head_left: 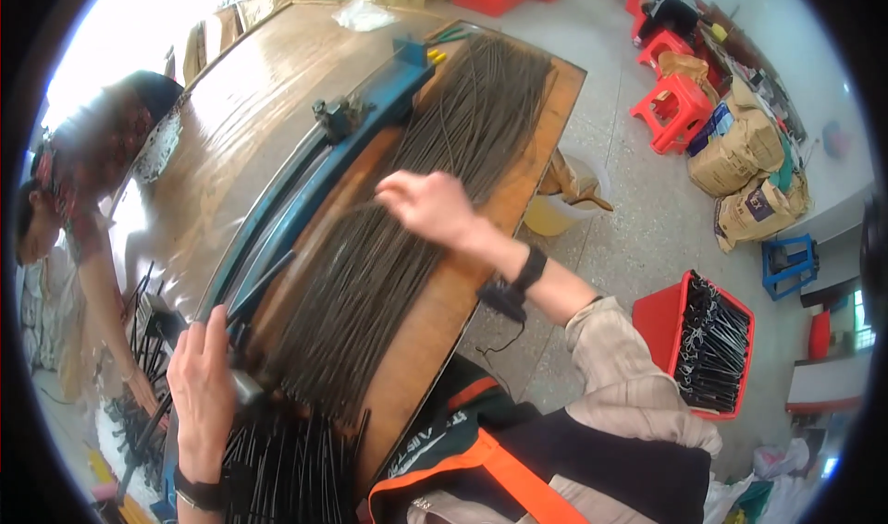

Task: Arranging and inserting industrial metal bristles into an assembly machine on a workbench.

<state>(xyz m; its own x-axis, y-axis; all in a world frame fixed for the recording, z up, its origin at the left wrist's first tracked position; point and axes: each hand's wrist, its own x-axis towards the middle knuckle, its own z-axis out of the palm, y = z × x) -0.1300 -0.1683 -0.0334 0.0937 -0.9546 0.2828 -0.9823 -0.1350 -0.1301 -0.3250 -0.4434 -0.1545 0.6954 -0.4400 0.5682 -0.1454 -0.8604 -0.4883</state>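
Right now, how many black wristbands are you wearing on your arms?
2: one black wristband by the right hand, another black band by the left hand near the lower edge. More could hide under the right sleeve.

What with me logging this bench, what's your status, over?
Right hand closed, apparently on a blurred rod, above the rod pile. Left hand curled at the blue machine's near end, hold unclear. Close by: a co-worker's hand.

the left grip (201, 367) curls and the right grip (427, 206) (slightly blurred) pinches, forearm (561, 293) slanting leftward
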